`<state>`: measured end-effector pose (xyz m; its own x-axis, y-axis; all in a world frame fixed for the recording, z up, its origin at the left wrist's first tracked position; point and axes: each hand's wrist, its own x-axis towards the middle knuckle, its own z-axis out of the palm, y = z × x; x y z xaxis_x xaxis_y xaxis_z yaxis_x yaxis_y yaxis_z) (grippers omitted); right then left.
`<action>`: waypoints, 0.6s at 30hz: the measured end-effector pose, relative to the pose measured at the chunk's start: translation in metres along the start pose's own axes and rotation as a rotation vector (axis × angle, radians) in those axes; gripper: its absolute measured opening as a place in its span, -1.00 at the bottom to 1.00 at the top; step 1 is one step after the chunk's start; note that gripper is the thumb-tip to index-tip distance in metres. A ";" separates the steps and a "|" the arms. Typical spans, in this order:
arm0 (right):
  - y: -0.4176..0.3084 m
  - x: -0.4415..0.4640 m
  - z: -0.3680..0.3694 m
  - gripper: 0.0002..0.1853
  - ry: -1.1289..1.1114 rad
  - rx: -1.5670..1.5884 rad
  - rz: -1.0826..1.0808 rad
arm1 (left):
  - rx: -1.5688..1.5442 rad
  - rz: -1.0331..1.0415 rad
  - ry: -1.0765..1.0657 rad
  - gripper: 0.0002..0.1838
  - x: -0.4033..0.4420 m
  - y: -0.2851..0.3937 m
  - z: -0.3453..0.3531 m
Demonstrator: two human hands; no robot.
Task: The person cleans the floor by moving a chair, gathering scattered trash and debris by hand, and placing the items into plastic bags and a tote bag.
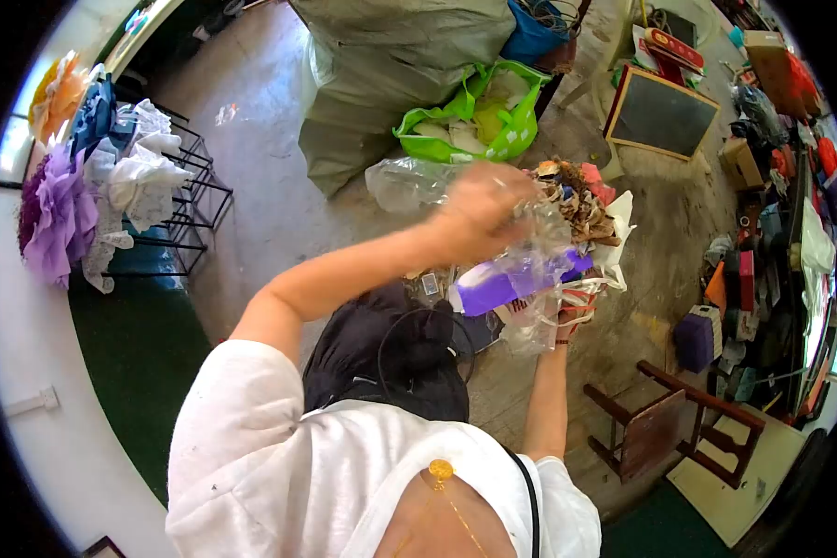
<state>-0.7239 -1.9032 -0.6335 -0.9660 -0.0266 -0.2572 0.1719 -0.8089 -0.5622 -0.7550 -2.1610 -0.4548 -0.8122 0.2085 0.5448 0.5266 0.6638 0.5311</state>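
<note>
My left hand (491, 212) is smeared by motion, its fingers curled beside clear plastic wrapping (535, 232); whether it grips any of this cannot be made out. On the far side of the bundle, my right hand (577, 312) is closed, its fingers partly hidden by plastic. It holds up a bundle of crumpled wrapping with a purple-and-white packaging piece (507, 286) across it. Crumpled brown paper (581, 209) sits at the top of the bundle, with white strips at its right. Another clear plastic sheet (405, 183) lies left of my left hand.
Ahead stand a large grey-covered pile (372, 84) and a green bag (474, 121) with pale contents. A small wooden chair (656, 432) is at the right, near a framed blackboard (662, 112) and cluttered shelving. Black wire racks (195, 191) with fabric flowers stand left.
</note>
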 end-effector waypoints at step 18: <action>0.191 0.352 -0.018 -0.51 0.287 0.054 -0.032 | 0.711 -0.904 -0.849 -0.32 0.041 -0.671 0.159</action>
<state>-1.0275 -2.0569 -0.8454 -0.8752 0.1602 -0.4564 0.1249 -0.8367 -0.5332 -1.1818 -2.4830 -0.8919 -0.8298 -0.2825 -0.4812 -0.2733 0.9576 -0.0910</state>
